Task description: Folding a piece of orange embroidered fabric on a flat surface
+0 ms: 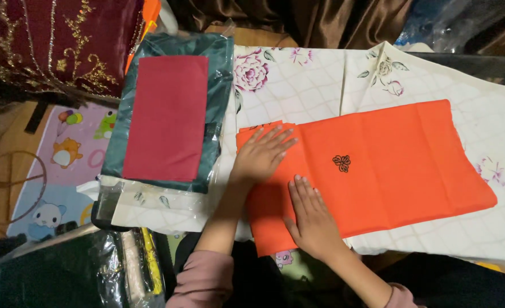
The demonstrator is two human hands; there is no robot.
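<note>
Floral sheet bears one orange cloth; left hand and right hand press it, fingers flat.

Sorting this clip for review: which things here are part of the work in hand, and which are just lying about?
In hand:
orange cloth
left hand, flat on it
right hand, flat on it

Lying about:
dark red cloth
green plastic-wrapped packet
floral sheet
cartoon mat
embroidered maroon fabric
</note>
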